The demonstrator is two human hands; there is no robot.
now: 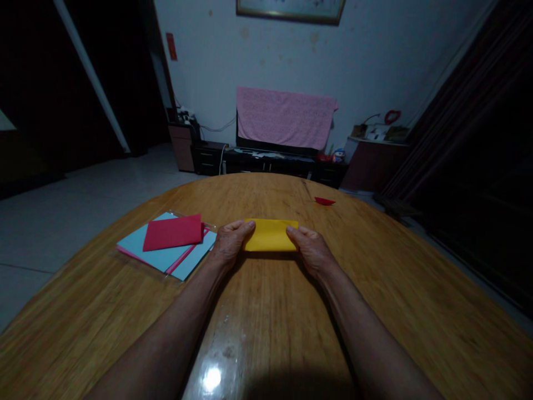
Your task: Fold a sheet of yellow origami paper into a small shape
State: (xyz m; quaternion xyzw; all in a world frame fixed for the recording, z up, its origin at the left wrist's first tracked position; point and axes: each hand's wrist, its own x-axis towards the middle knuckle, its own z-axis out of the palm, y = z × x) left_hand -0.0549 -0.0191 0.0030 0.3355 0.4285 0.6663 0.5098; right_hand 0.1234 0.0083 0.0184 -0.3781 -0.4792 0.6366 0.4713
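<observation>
A yellow paper rectangle (pixel 270 236), which looks folded, is held level between both hands above the table's middle. My left hand (pixel 229 240) grips its left end, thumb on top and fingers hidden underneath. At the right end my right hand (pixel 310 245) pinches it the same way. Beside my left hand lies a stack of light blue paper (pixel 154 256) in a clear sleeve, with a pink edge showing. On that stack rests a red paper rectangle (pixel 172 232). A small red folded paper piece (pixel 325 201) lies farther back to the right.
The round wooden table (pixel 266 311) fills the foreground. Beyond it, a pink cloth (pixel 286 118) covers a screen on a low black cabinet (pixel 250 165). Side cabinets stand left and right, and a dark curtain (pixel 445 94) hangs at the right.
</observation>
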